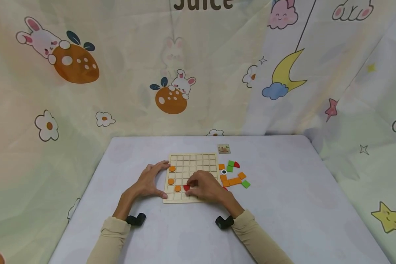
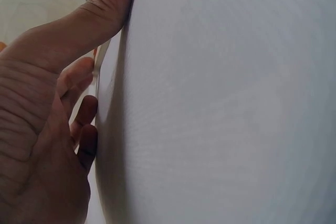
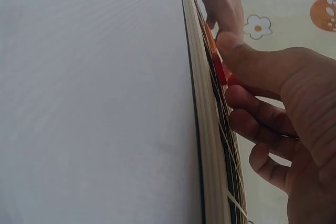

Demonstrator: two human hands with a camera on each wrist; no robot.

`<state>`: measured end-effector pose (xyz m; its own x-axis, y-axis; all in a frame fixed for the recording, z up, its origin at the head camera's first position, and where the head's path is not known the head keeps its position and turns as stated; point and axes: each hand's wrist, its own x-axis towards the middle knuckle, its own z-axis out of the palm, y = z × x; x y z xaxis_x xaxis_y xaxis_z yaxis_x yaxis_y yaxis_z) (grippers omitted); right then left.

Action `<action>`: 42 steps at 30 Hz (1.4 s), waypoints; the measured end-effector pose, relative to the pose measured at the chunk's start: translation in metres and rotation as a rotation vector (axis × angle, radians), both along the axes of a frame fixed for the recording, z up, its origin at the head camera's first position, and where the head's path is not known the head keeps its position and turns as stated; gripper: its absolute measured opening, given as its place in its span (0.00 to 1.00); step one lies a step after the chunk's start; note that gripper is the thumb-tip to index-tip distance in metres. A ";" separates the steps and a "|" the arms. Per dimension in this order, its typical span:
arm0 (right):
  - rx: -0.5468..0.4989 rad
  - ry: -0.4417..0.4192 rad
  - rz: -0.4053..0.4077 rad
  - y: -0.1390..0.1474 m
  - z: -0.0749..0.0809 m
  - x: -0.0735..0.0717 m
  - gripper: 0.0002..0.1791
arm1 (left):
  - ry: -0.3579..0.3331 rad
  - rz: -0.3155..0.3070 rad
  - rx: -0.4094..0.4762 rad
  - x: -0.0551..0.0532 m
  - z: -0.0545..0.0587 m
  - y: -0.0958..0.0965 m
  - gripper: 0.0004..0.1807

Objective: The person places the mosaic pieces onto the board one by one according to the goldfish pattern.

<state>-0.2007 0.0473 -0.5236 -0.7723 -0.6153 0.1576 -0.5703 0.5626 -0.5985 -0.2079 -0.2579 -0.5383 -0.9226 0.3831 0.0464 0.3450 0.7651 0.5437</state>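
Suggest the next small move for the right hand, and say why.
Probably settle the red piece flat into a cell of the wooden grid board: the right hand pinches it low over the grid, just right of the nearest orange disc, while the left hand spans the board's left edge, which should help keep it steady.

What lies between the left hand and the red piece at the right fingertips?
Orange discs on the gridded board; the head view shows one just left of the red piece.
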 end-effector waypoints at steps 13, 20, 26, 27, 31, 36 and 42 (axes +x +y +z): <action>-0.016 -0.037 0.010 -0.005 0.002 0.000 0.08 | 0.008 -0.003 0.007 0.000 0.001 -0.001 0.71; 0.000 -0.062 -0.012 -0.008 0.003 -0.001 0.04 | 0.011 -0.005 0.014 -0.001 -0.001 -0.001 0.71; 0.023 -0.029 -0.006 -0.009 0.005 0.001 0.04 | 0.012 0.004 0.010 0.000 -0.001 -0.001 0.71; 0.023 -0.027 -0.004 -0.009 0.005 0.001 0.04 | 0.008 0.007 0.010 0.000 -0.001 -0.001 0.72; 0.022 -0.040 -0.007 -0.005 0.007 0.003 0.05 | 0.012 0.013 0.003 -0.001 -0.001 -0.001 0.71; 0.011 -0.070 -0.028 0.009 0.009 0.004 0.10 | 0.021 0.008 0.003 0.000 -0.001 0.000 0.71; -0.030 -0.082 -0.095 0.038 0.008 -0.005 0.12 | 0.015 0.005 0.020 0.001 0.001 0.001 0.72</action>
<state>-0.2055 0.0854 -0.5156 -0.8383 -0.5343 0.1085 -0.4632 0.5930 -0.6587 -0.2068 -0.2569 -0.5368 -0.9237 0.3771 0.0681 0.3495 0.7560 0.5535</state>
